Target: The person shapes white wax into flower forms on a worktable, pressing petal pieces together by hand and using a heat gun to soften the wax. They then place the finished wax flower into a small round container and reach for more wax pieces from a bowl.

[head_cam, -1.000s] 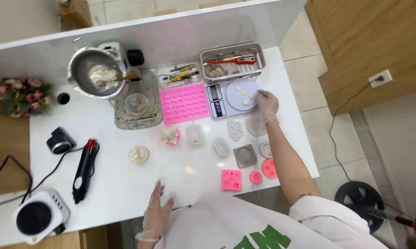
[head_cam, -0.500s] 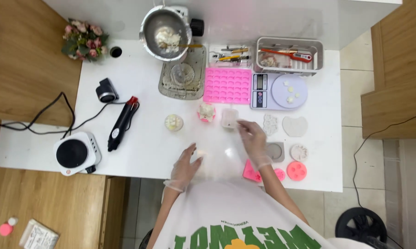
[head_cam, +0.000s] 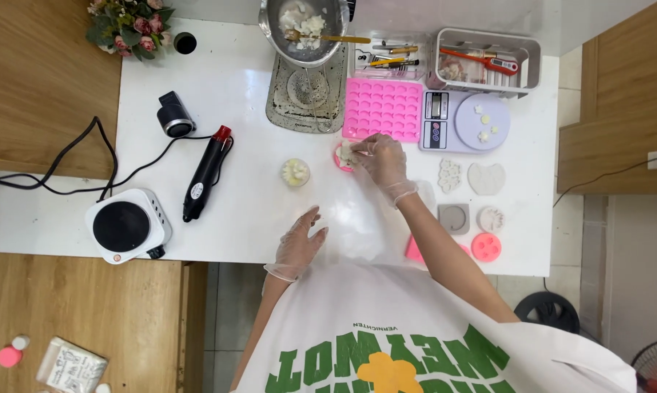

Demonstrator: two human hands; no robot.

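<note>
pink round mould (head_cam: 345, 156), small and holding a pale piece, sits on the white table (head_cam: 241, 94) just below the lower left corner of the pink tray mould (head_cam: 383, 109). the right hand (head_cam: 381, 157), in a clear glove, reaches over it from the right, its fingers (head_cam: 363, 151) bunched together and pinching at the pale piece in the mould. the left hand (head_cam: 299, 246), also gloved, rests flat near the table's front edge, well apart from the mould, fingers (head_cam: 308, 218) loosely spread and holding nothing. just left of the mould stands a small round dish (head_cam: 295, 172) with pale lumps in it. above, a metal pot (head_cam: 304, 28) with white chunks and a spoon sits on a glass tray (head_cam: 308, 91). right of the pink tray is a lilac kitchen scale (head_cam: 465, 121) carrying a few small pale shapes, and behind it a grey basket (head_cam: 488, 60) with a red-handled tool. more moulds lie to the right of the forearm: a white flower-patterned one (head_cam: 451, 175), a pale heart shape (head_cam: 486, 177), a grey square (head_cam: 454, 218) and a pink round one (head_cam: 486, 247). on the left side lie a black and red heat gun (head_cam: 205, 175), a small black cylinder (head_cam: 174, 116) and a white hot plate (head_cam: 127, 225); flowers (head_cam: 127, 25) stand at the far corner.
</note>
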